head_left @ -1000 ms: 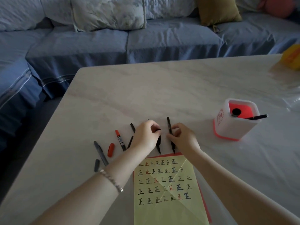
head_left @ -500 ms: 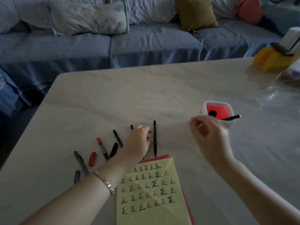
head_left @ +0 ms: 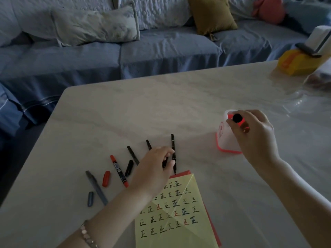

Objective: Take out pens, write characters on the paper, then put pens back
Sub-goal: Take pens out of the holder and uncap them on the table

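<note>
1. A pale marble-patterned table (head_left: 179, 108) carries everything; a blue-covered sofa (head_left: 161, 51) runs behind its far edge.
2. A yellow sheet of paper (head_left: 179, 235), covered in rows of handwritten characters in black, red and blue, lies at the near edge on top of a red sheet (head_left: 180, 172) whose border shows.
3. The right hand (head_left: 254, 133) is over the white pen holder with a red base and red inside (head_left: 223, 138), towards the right edge of the table, fingers curled; what it grips, if anything, I cannot tell.
4. The left hand (head_left: 154, 169) rests palm down just beyond the paper, fingers bent onto a black cap (head_left: 164, 161) beside a slim black pen (head_left: 173, 149).
5. To its left lie two more black pens (head_left: 132, 154) (head_left: 148, 144), a loose black cap (head_left: 129, 167), a red-tipped marker (head_left: 119, 170), a red cap (head_left: 106, 178), a grey pen (head_left: 95, 187) and a grey cap (head_left: 90, 198).
6. A yellow box (head_left: 297, 63) sits at the far right corner.
</note>
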